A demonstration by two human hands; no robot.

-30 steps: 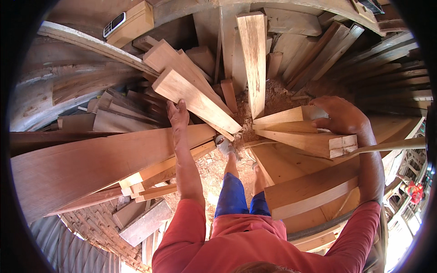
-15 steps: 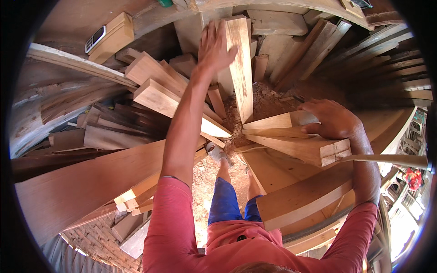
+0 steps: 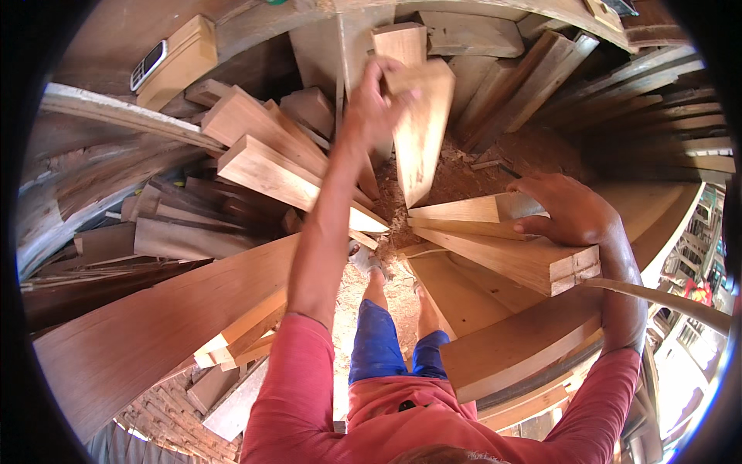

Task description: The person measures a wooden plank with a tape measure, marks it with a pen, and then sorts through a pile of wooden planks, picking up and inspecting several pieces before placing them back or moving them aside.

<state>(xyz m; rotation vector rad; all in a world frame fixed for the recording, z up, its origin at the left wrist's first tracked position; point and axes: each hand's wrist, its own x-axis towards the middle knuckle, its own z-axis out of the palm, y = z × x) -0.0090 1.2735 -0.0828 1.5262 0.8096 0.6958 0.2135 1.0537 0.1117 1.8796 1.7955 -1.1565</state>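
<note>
Pale plank held leaning, left of beams, top edge pinched by fingers of left hand; fingers of right hand curved over beams, pressure cannot be told; tilting seemingly in hand, steady grip called for

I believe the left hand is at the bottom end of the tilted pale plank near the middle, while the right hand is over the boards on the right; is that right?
Not quite: the head view shows the left hand at the upper end of the tilted pale plank. The right hand is indeed over the boards.
</note>
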